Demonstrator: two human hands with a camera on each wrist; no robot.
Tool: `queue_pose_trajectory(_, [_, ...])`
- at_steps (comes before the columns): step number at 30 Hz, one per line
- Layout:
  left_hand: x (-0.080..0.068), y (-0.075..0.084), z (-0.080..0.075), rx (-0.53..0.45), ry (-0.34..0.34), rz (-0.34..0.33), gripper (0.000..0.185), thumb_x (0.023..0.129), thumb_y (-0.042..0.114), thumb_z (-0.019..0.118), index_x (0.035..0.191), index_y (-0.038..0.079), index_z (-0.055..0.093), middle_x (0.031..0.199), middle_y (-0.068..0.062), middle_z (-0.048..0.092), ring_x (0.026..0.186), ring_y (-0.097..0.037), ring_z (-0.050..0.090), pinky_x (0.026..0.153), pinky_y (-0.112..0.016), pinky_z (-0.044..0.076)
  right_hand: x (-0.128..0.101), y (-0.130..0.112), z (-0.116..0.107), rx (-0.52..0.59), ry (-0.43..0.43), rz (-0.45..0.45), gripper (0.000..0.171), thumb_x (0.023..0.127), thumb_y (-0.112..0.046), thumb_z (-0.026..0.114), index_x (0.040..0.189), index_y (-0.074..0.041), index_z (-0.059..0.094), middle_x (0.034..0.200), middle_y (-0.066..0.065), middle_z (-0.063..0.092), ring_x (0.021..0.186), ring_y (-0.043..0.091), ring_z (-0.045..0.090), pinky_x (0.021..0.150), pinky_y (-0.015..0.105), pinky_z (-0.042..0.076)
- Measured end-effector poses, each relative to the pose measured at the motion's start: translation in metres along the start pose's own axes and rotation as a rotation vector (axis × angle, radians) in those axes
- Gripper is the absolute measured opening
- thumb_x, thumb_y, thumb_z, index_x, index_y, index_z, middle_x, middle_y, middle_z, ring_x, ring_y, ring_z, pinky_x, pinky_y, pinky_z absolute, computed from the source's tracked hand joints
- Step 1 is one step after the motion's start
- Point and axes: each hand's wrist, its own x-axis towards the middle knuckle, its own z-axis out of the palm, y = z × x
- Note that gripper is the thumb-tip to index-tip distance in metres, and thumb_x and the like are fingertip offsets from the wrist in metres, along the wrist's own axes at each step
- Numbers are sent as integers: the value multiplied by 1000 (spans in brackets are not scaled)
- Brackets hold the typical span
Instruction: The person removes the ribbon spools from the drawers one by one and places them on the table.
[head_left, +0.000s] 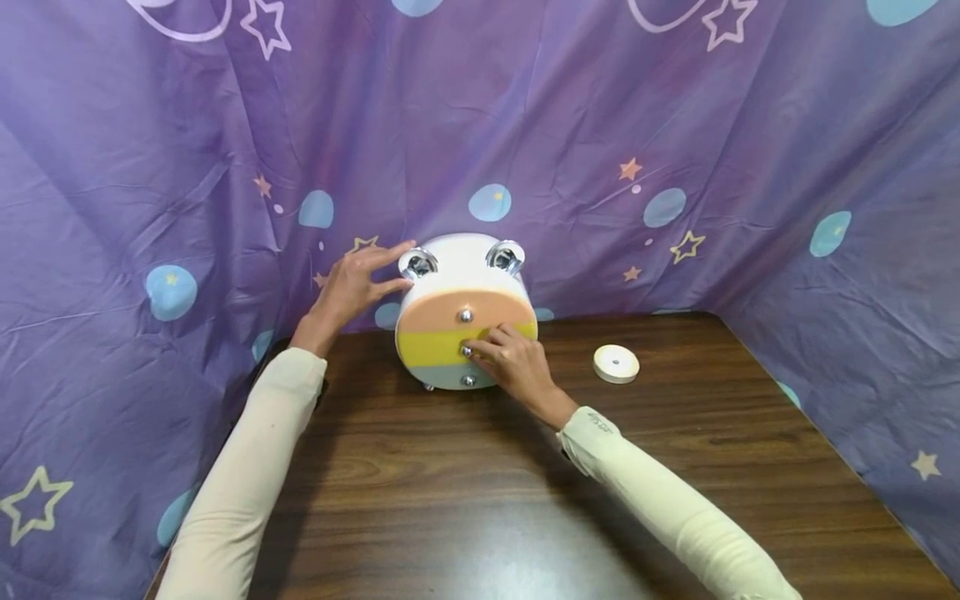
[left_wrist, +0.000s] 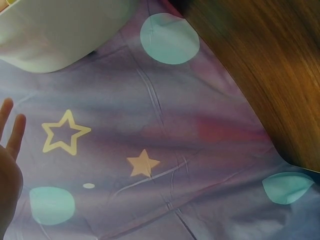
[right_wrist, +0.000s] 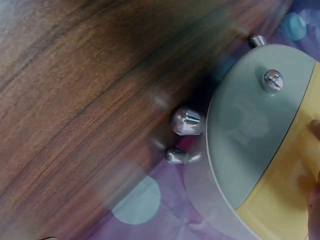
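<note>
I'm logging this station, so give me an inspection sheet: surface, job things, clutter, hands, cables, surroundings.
Surface: dark wooden table, glare near the front edge of the view.
Job things: white box standing on it, front striped orange, yellow and grey-green, one silver knob per stripe.
Clutter: white disc lying flat, right of the box.
Hands: right hand pinches the middle knob; left hand spread at the box's upper left, contact unclear.
Cables: nothing seen.
Surroundings: creased purple curtain.
</note>
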Motion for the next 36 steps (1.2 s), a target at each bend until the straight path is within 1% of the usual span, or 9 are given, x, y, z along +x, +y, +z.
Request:
queue_pose_trajectory(7, [1,1,0,6,-5,-10,68,78,21,92,141,20,67,122,-13,75,116,-37,69,109,-57,48,-1,0,-1,12,28,-20,29,78,-23,93,105,-27,83,83,-7,69,78,15,64,57,29,58])
queue_pose_trajectory(13, [0,2,0,16,-15,-20,67,80,24,91,142,21,66,123,-12,75,117,-34,69,108,-53,50,-4,-3,-7,8,4,-17,28,80,-27,92,107,-29,83,85,-8,70,76,14,63,54,28,56])
queue_pose_trajectory(18, [-1,2,0,17,-12,-27,67,80,24,91,142,21,66,123,-12,75,119,-35,68,109,-53,50,-7,-6,-12,23,-14,-23,26,83,-28,90,108,-29,83,86,-8,70,77,14,64,55,28,57])
queue_pose_trajectory(25, [-2,2,-1,19,-14,-31,67,80,25,91,142,22,66,123,-12,75,119,-36,68,108,-55,50,-10,-10,-20,58,-1,-52,30,80,-24,93,109,-26,83,85,-7,70,78,14,65,57,28,58])
queue_pose_trajectory(31, [-2,1,-1,21,-16,-33,67,80,25,91,142,22,66,122,-13,75,119,-36,68,110,-55,48,-14,-15,-28,72,-16,-46,27,84,-23,89,111,-25,83,88,-6,72,80,13,67,60,29,60])
queue_pose_trajectory(36, [-2,1,0,19,-7,-23,67,80,24,91,142,21,66,122,-12,75,117,-35,69,107,-55,50,-19,-21,-34,63,-9,-38,25,86,-25,88,110,-27,83,85,-8,70,72,11,67,55,29,58])
